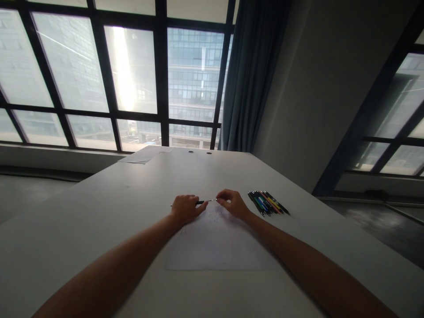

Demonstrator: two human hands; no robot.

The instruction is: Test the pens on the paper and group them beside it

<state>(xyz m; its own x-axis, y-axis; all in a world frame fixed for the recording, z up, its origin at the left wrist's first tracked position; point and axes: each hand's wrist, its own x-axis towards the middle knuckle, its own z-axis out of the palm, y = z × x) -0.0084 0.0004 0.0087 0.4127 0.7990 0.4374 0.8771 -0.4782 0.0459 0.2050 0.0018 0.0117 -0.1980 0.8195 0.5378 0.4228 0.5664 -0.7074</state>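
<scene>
My left hand (186,207) is closed around a black pen (199,202), whose thin back end shows past the hand on the left. From the pen's right end a thin reddish and silvery piece (211,200), perhaps its refill, reaches toward my right hand (232,203). Thumb and forefinger of that right hand pinch at the piece's silvery end; what exactly lies between the fingertips is too small to make out. Under both hands lies a white sheet of paper (218,254) with faint drawn marks near its upper part.
Right of my right hand, several pens (267,203) lie side by side in black, blue, green, red and yellow. More paper sheets (142,154) rest at the far left of the white table (132,185). Beyond it stand windows and a blue curtain (247,75).
</scene>
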